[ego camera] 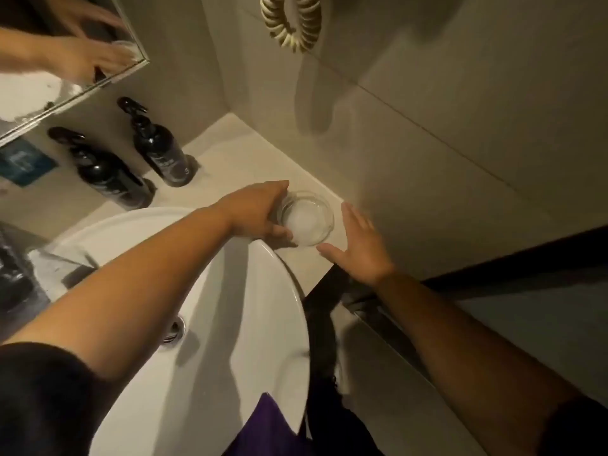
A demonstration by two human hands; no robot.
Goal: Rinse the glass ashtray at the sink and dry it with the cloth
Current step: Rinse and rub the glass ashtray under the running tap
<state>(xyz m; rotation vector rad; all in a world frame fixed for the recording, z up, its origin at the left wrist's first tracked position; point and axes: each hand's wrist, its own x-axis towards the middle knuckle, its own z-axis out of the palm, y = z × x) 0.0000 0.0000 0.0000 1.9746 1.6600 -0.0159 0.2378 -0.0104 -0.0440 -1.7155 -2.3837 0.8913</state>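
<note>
A round clear glass ashtray [307,219] rests on the pale countertop [237,159] near the wall corner, just beyond the rim of the white sink [237,324]. My left hand [255,213] reaches across the basin and grips the ashtray's left side, thumb at its near edge. To the ashtray's right, my right hand [357,246] hovers with fingers spread and holds nothing. A purple cloth [269,426] lies over the sink's near rim at the bottom of the view.
Two dark pump bottles [161,149] [105,172] stand on the counter at the back left under a mirror [59,51]. A coiled cream cord [292,21] hangs on the tiled wall. The sink's drain [176,329] shows in the basin. A dark gap drops away right of the counter.
</note>
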